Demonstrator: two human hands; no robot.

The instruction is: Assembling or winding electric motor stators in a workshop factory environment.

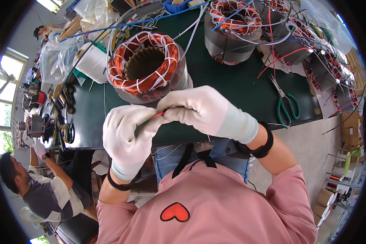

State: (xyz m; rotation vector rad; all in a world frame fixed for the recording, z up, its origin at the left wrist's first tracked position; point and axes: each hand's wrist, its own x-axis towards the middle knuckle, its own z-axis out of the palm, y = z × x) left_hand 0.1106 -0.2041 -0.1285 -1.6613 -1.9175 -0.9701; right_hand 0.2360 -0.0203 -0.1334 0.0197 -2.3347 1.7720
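Left hand (126,136) and right hand (199,107), both gloved, pinch a thin red wire (156,115) between closed fingers, just below the copper-wound stator (146,67) on the desk (232,87). Step: probably sleeving or stripping the lead; end hidden. Next calls for steady pull.

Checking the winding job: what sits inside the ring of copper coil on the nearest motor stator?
Inside the copper coil of the nearest stator is an open bore with ribbed dark slots. Nothing lies in it. The bottom is in shadow, and the gloved right hand covers the stator's near base.
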